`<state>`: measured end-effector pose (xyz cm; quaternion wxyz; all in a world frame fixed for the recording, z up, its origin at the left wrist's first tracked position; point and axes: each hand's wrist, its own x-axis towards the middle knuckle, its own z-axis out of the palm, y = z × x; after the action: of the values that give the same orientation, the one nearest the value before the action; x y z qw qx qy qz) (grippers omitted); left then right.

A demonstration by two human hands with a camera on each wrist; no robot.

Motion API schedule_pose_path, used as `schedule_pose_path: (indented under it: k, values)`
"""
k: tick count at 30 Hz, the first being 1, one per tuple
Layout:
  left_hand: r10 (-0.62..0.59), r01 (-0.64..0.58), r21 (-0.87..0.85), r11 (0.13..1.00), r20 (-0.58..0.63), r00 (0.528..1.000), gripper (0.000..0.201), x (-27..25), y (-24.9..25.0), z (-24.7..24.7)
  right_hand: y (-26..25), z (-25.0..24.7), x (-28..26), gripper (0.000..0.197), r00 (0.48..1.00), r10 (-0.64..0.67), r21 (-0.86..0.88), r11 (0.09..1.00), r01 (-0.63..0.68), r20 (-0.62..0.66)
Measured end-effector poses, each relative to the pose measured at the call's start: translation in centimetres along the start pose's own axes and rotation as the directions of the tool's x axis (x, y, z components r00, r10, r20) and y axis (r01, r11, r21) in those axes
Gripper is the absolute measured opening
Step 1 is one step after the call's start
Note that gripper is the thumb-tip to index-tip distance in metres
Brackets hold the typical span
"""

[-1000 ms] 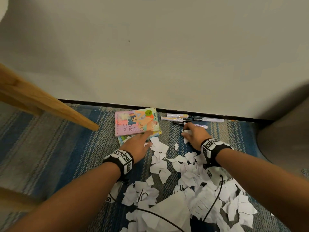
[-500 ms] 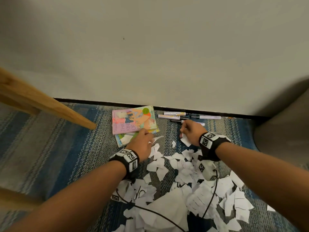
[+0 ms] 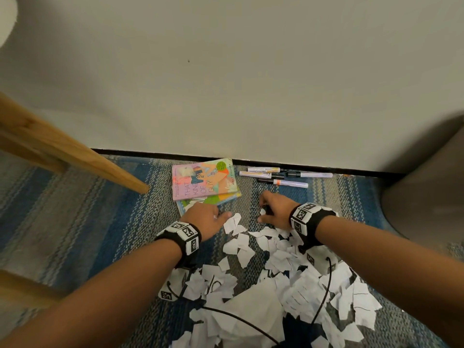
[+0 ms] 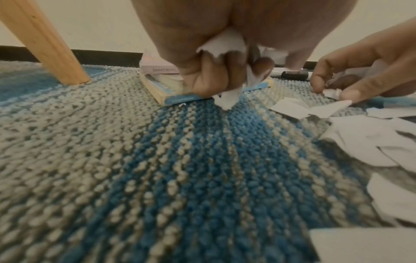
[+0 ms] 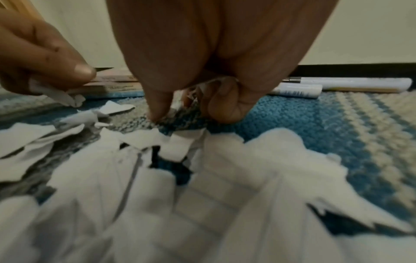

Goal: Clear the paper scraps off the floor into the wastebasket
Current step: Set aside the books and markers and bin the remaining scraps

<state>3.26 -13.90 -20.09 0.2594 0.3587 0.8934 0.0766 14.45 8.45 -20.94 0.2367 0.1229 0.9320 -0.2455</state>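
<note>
White paper scraps (image 3: 281, 259) lie heaped on the blue and grey carpet between my forearms, and more fill the near floor in the right wrist view (image 5: 202, 195). My left hand (image 3: 208, 217) is low by the books, its curled fingers gripping crumpled scraps (image 4: 227, 46). My right hand (image 3: 273, 209) is a short way right of it, fingers curled round small scraps (image 5: 191, 94), thumb tip touching the carpet. A grey curved wastebasket (image 3: 426, 197) stands at the right edge, partly out of view.
Two stacked books (image 3: 203, 182) lie against the wall beyond my left hand. Several marker pens (image 3: 281, 175) lie along the black baseboard beyond my right hand. A wooden furniture leg (image 3: 75, 156) slants down at the left. Black cables (image 3: 324, 292) trail over the scraps.
Both hands have drawn back from the books and pens toward me, and their fingers have closed on scraps. The loose pieces near the books have been pulled nearer the heap.
</note>
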Motion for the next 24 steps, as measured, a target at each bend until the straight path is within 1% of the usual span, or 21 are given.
schedule_pose_path:
  k: [2, 4, 6, 7, 9, 10, 12, 13, 15, 16, 17, 19, 20, 21, 22, 24]
  values:
    - [0.024, -0.024, 0.024, 0.999, 0.011, 1.0, 0.046, 0.2, 0.4, 0.4, 0.2, 0.4, 0.2, 0.029, 0.999, 0.003, -0.019, 1.0, -0.004, -0.032]
    - [0.053, -0.053, -0.011, 0.999, 0.011, 0.999, 0.036, 0.4, 0.7, 0.9, 0.2, 0.6, 0.3, 0.016, 0.998, -0.017, -0.049, 0.999, 0.014, -0.052]
    - [0.081, -0.08, -0.011, 0.997, 0.029, 0.996, 0.017, 0.5, 1.0, 1.1, 0.4, 0.7, 0.1, 0.014, 0.997, -0.03, -0.017, 0.999, 0.029, -0.066]
    - [0.095, -0.095, -0.004, 0.995, 0.039, 0.995, 0.012, 0.5, 1.1, 1.0, 0.7, 0.7, 0.0, 0.014, 0.997, -0.023, 0.024, 0.999, 0.024, -0.076]
    - [0.122, -0.123, -0.001, 0.992, 0.041, 0.992, 0.028, 0.8, 1.2, 1.2, 1.1, 0.3, -0.3, 0.007, 0.995, 0.016, 0.107, 0.994, -0.005, -0.1]
    - [0.137, -0.136, -0.019, 0.991, 0.039, 0.99, 0.032, 1.0, 1.2, 1.3, 1.4, 0.1, -0.5, 0.003, 0.994, 0.031, 0.148, 0.989, -0.015, -0.108]
    - [0.158, -0.156, -0.036, 0.987, 0.04, 0.987, 0.029, 1.1, 1.7, 1.4, 1.7, -0.7, -1.2, 0.013, 0.991, 0.054, 0.232, 0.972, -0.024, -0.121]
    - [0.164, -0.163, -0.017, 0.987, 0.059, 0.985, 0.032, 1.1, 1.9, 1.5, 1.9, -1.1, -1.6, 0.02, 0.99, 0.07, 0.265, 0.964, -0.035, -0.12]
    - [0.174, -0.187, 0.098, 0.978, 0.129, 0.976, 0.046, 1.4, 2.0, 1.8, 2.6, -1.8, -2.6, 0.029, 0.985, 0.107, 0.282, 0.957, -0.066, -0.133]
    - [0.174, -0.2, 0.164, 0.966, 0.159, 0.972, 0.047, 1.6, 2.0, 1.9, 3.2, -2.1, -3.2, 0.03, 0.981, 0.128, 0.264, 0.961, -0.086, -0.146]
    - [0.175, -0.209, 0.203, 0.957, 0.171, 0.97, 0.042, 1.8, 2.0, 2.1, 3.7, -2.4, -3.9, 0.03, 0.977, 0.153, 0.238, 0.965, -0.115, -0.15]
    - [0.197, -0.222, 0.182, 0.958, 0.146, 0.97, 0.023, 2.1, 2.3, 2.0, 4.8, -3.0, -5.5, 0.029, 0.974, 0.178, 0.188, 0.971, -0.151, -0.139]
    - [0.211, -0.231, 0.161, 0.96, 0.13, 0.969, 0.017, 2.2, 2.7, 1.9, 5.5, -3.1, -6.4, 0.025, 0.976, 0.178, 0.149, 0.976, -0.159, -0.122]
    - [0.222, -0.24, 0.157, 0.958, 0.123, 0.967, 0.017, 2.1, 3.1, 1.7, 5.9, -3.3, -7.3, 0.02, 0.98, 0.174, 0.088, 0.982, -0.166, -0.1]
    - [0.24, -0.255, 0.153, 0.955, 0.114, 0.964, 0.02, 2.1, 3.5, 1.5, 6.3, -3.2, -8.1, 0.02, 0.983, 0.167, 0.011, 0.986, -0.167, -0.079]
    - [0.267, -0.283, 0.143, 0.948, 0.122, 0.956, 0.032, 1.9, 4.4, 1.0, 7.3, -3.0, -9.7, 0.033, 0.987, 0.154, -0.133, 0.978, -0.16, -0.051]
